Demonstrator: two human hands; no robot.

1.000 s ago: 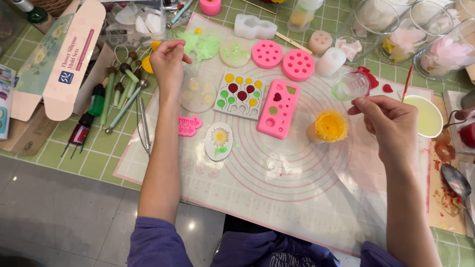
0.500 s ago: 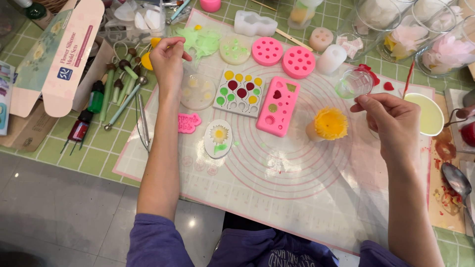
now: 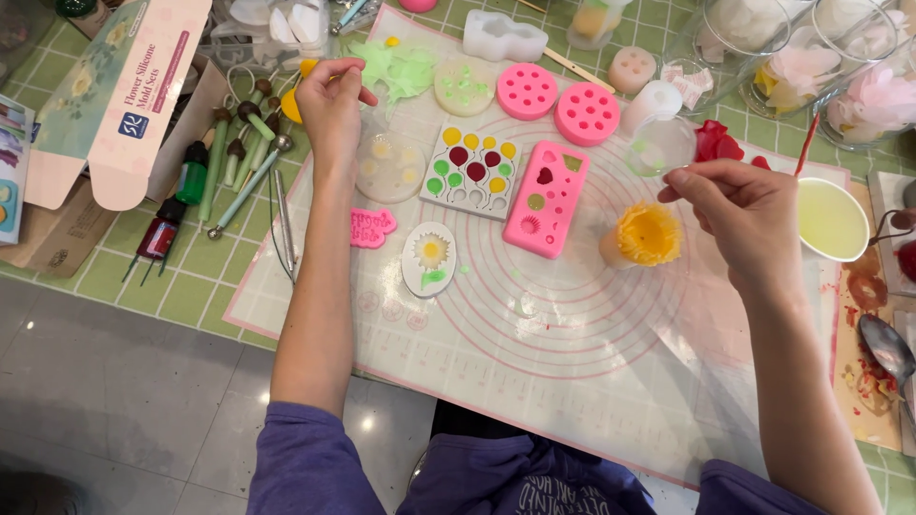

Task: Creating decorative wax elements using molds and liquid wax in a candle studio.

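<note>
My left hand [image 3: 332, 103] reaches to the far left of the pink-edged silicone mat [image 3: 572, 381]. Its fingers are curled beside a yellow piece [image 3: 290, 101], just above a round clear mould [image 3: 389, 168]; whether they hold anything is hidden. My right hand [image 3: 746, 215] pinches the rim of a small clear cup [image 3: 660, 145], tilted above the mat. A yellow flower-shaped cup [image 3: 647, 235] stands just left of this hand. Between my hands lie a pink rectangular mould [image 3: 546, 198] and a white square mould with coloured dots [image 3: 471, 168].
Sculpting tools [image 3: 243, 157] and an open cardboard box [image 3: 114, 95] lie left of the mat. Round pink moulds [image 3: 558, 100] and glass jars of petals [image 3: 859, 76] stand at the back. At right are a bowl of pale liquid [image 3: 832, 219] and a spoon [image 3: 887, 348].
My right hand has shifted slightly up and left towards the clear cup. My left hand has stayed where it was.
</note>
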